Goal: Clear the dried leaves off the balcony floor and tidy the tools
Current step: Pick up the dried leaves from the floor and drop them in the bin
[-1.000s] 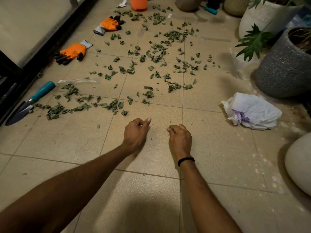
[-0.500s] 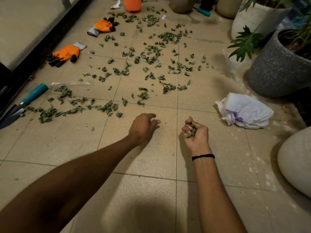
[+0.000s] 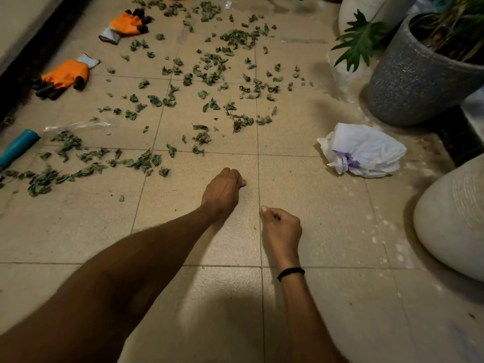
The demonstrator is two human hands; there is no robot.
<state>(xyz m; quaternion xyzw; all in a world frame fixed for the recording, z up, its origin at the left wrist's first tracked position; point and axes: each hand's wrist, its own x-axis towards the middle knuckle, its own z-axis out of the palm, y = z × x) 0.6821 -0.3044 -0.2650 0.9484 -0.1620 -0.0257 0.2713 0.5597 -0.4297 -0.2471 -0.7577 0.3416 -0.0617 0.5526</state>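
Observation:
Dried green leaves (image 3: 209, 74) lie scattered over the beige tiled floor, with a denser row at the left (image 3: 86, 169). My left hand (image 3: 222, 189) rests low on the tile just in front of the leaves, fingers curled under, thumb tip showing; nothing is visible in it. My right hand (image 3: 282, 226), with a black band on the wrist, is curled into a fist nearer to me, and a dark bit of leaf shows inside it. Two orange gloves (image 3: 65, 77) (image 3: 125, 23) lie at the far left. A teal trowel handle (image 3: 18, 148) pokes in at the left edge.
A crumpled white plastic bag (image 3: 366, 150) lies to the right of my hands. A grey speckled planter (image 3: 419, 82) with a green plant and a pale rounded pot (image 3: 455, 218) stand along the right. A clear plastic scrap (image 3: 81, 124) lies by the trowel. A dark frame runs along the left.
My right hand turned from palm-up, with leaves showing, into a closed fist and drew nearer to me. My left hand's fingers curled under. The view moved closer to the floor.

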